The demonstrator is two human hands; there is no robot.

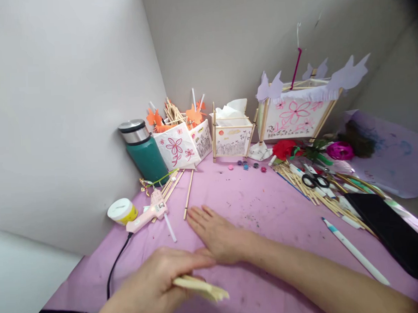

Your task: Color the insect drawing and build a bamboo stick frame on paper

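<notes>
Here, the left hand [158, 275] grips slim pale sticks [202, 288], right hand [217, 235] flattened

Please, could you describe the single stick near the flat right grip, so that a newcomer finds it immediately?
On the purple cloth, find the green flask. By its base, on the right, lies a group of pale sticks. Just right of them, its near end by the right grip, the single stick lies apart from that group.

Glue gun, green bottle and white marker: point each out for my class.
Glue gun [158, 205], head view: pink body.
Green bottle [147, 158], head view: side wall.
White marker [356, 251], head view: barrel.
</notes>
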